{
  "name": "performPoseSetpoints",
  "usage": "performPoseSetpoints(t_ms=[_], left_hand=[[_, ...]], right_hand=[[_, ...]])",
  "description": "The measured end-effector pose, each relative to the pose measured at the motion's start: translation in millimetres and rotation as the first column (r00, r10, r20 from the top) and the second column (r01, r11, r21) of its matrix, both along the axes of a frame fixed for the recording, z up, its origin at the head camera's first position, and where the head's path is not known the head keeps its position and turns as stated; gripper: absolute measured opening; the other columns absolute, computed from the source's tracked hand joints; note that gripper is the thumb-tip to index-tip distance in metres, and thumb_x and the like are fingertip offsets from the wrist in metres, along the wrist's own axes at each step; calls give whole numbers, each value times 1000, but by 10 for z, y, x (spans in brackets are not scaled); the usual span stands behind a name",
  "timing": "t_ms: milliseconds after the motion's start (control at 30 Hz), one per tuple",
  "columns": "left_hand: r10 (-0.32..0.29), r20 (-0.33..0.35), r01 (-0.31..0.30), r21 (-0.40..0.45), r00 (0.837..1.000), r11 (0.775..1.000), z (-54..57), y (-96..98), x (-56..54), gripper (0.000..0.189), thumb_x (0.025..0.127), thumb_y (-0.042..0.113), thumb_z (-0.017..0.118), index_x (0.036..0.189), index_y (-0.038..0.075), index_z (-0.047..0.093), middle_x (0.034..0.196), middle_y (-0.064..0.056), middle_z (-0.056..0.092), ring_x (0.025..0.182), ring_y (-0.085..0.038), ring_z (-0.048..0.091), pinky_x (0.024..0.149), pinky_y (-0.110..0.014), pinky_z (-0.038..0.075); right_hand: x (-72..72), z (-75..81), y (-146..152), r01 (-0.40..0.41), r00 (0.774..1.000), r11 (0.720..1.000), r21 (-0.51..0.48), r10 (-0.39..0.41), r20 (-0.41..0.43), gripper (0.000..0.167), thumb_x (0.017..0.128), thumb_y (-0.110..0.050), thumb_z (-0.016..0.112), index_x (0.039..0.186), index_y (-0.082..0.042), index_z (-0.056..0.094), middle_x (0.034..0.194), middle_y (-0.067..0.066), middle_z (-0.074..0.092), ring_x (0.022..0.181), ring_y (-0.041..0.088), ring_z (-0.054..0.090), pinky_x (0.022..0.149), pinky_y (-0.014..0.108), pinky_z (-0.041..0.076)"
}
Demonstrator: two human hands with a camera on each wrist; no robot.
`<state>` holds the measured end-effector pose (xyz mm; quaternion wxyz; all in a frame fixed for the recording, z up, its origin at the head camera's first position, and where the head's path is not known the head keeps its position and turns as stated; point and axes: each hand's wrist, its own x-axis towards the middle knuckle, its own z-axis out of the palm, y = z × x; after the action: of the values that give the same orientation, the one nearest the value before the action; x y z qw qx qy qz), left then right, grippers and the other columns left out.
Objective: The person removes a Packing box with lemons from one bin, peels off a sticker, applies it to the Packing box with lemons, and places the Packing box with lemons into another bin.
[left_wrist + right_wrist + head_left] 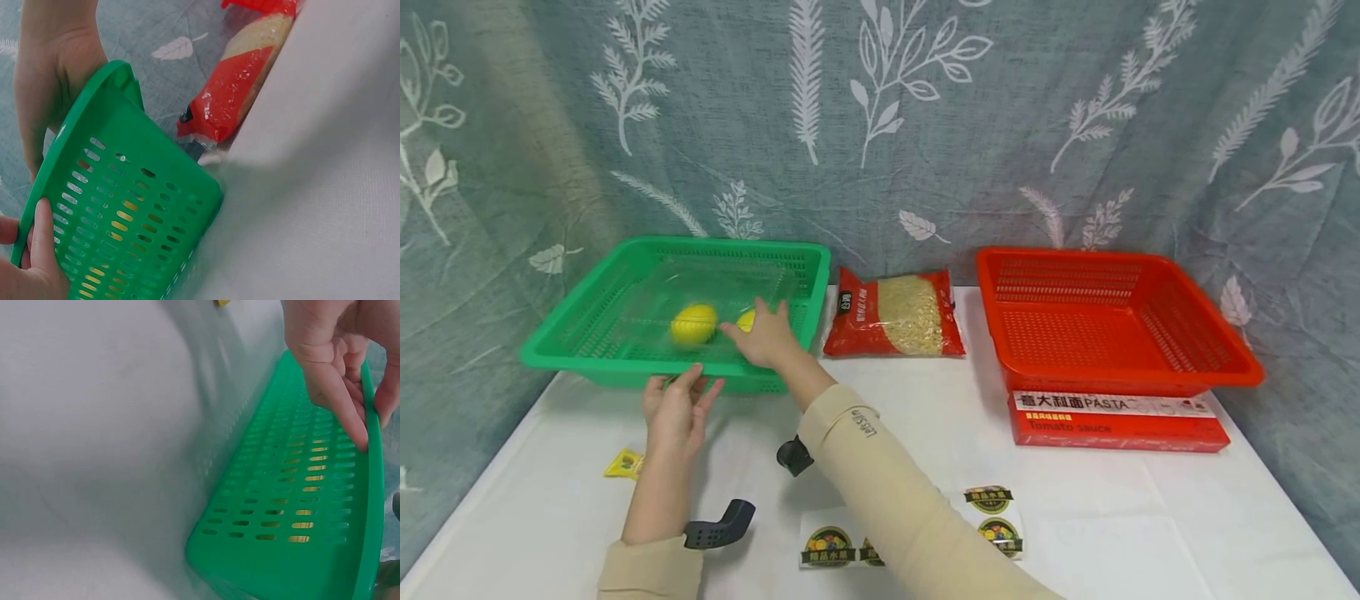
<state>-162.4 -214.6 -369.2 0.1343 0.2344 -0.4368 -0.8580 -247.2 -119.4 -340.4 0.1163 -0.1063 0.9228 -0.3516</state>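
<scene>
A green plastic basket (572, 364) stands at the back left of the table. My left hand (676, 408) grips its front rim, with fingers on both sides of the edge in the right wrist view. Inside lies a clear plastic box (722, 271) around two yellow lemons; the left lemon (694, 325) shows whole. My right hand (767, 335) reaches over the rim with fingers spread beside the right lemon (746, 320) and partly covers it. Whether it touches the lemon or the clear plastic is not plain. In the left wrist view, the right hand's fingertips are hidden behind the rim.
A red bag of pasta (895, 315) lies right of the green basket. Farther right, a red basket (1060, 333) stands behind a red pasta box (1120, 423). Fruit stickers (827, 546) lie in front, partly under my right sleeve. A small yellow packet (624, 464) lies beside my left wrist.
</scene>
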Motion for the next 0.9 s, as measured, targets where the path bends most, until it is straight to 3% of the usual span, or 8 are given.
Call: performPoseSetpoints(t_ms=[900], left_hand=[[0, -3, 0, 1, 1000, 1000, -17, 1, 39, 23, 92, 2, 48, 110, 15, 44, 99, -4, 42, 80, -7, 51, 76, -23, 51]], right_hand=[[5, -51, -47, 31, 999, 999, -17, -31, 17, 64, 94, -49, 40, 145, -14, 25, 150, 10, 18, 136, 24, 16, 104, 38, 31]])
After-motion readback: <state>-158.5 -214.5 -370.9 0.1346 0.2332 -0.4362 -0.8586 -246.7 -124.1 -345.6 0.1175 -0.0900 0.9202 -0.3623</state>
